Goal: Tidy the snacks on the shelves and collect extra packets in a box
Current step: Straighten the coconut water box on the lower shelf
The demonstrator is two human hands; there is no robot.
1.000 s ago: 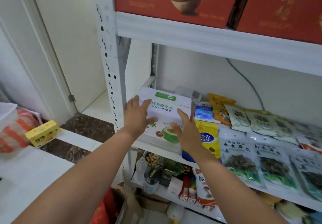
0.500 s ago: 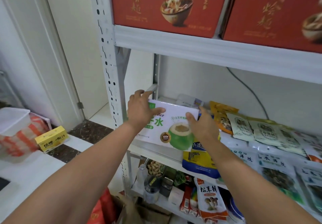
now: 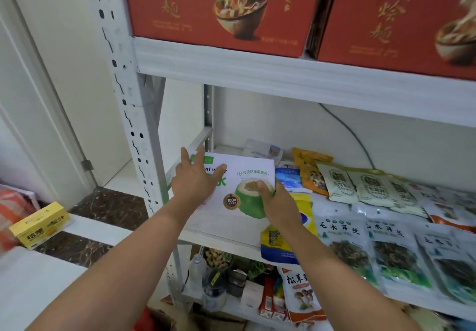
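Light bright, even, diffuse white; source out of frame. Soft shade on wall beneath upper shelf beam (image 3: 283, 73). Coconut water box (image 3: 247, 173) print sharp at centre. Right red noodle box (image 3: 399, 21) smeared toward top corner. Shelf upright (image 3: 123, 98) bowed by wide-angle lens. Dried fungus packets (image 3: 450, 266) soft and stretched at right edge.

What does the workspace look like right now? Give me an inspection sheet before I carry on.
Surface: white middle shelf, crowded on its right.
Job's things: coconut water box tilted at the shelf's left end; mushroom packets lying in rows.
Clutter: yellow-blue bag overhanging the shelf's front edge.
Grips: left hand flat on the box front; right hand gripping its right edge.
Cables: dark cable running down the back wall.
Surroundings: red noodle cartons on the shelf above; yellow box off to the left.
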